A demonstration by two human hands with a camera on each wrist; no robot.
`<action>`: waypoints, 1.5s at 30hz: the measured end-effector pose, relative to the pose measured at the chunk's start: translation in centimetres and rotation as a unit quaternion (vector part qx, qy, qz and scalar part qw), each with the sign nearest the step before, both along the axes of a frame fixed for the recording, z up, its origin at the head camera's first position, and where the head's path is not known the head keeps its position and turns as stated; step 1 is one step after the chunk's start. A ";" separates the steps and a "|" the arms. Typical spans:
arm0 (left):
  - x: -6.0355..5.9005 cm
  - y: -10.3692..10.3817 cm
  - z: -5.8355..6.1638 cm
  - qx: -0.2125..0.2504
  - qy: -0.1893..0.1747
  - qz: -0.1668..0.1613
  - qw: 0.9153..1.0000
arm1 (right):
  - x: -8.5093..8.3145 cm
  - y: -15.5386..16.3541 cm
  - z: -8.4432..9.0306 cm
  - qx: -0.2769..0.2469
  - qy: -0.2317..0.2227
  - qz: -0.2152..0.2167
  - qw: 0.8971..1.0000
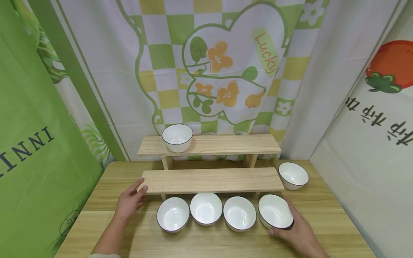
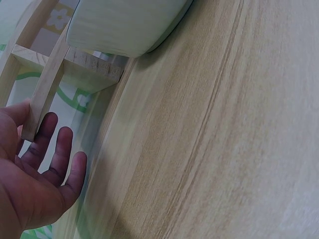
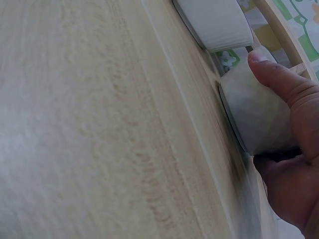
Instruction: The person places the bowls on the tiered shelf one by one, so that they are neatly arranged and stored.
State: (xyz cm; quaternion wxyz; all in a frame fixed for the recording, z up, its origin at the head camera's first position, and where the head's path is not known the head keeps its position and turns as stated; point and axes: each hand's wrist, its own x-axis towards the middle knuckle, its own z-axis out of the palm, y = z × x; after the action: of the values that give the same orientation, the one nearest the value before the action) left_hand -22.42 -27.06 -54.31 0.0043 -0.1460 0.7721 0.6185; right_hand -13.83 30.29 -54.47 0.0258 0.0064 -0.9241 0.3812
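Bowl (image 1: 275, 211) in right hand (image 1: 298, 234) fingers (image 3: 279, 82)

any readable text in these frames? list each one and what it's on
"Lucky" – orange letters on a green tag of the checked flower curtain behind the shelves.
"INNI" – dark capitals on the green banner at left; cut off by the frame edge, so likely part of a longer word.
Dark characters on the white banner at right, seen rotated; I cannot read them reliably.
Bowls, shelves and both wrist views: no text.
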 end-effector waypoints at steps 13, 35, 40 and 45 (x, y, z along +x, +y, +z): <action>-0.2 0.1 -0.1 0.009 0.004 0.000 1.000 | 0.8 0.6 0.5 -0.001 0.008 -0.022 1.000; -0.2 0.0 -0.3 0.013 0.000 0.001 1.000 | 0.3 0.4 3.3 -0.009 0.017 -0.031 0.999; -0.2 -0.1 -0.3 0.014 -0.002 -0.001 1.000 | -0.1 0.3 3.5 -0.016 0.032 -0.028 0.999; -0.2 -0.1 -0.3 0.014 -0.001 -0.002 1.000 | -0.6 0.0 3.9 -0.024 0.041 -0.023 0.999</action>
State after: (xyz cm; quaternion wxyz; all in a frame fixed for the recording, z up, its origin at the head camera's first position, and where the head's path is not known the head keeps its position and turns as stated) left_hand -22.62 -27.17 -54.61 0.0088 -0.1452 0.7636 0.6291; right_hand -14.38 30.27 -50.56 0.0731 0.0000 -0.9129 0.4016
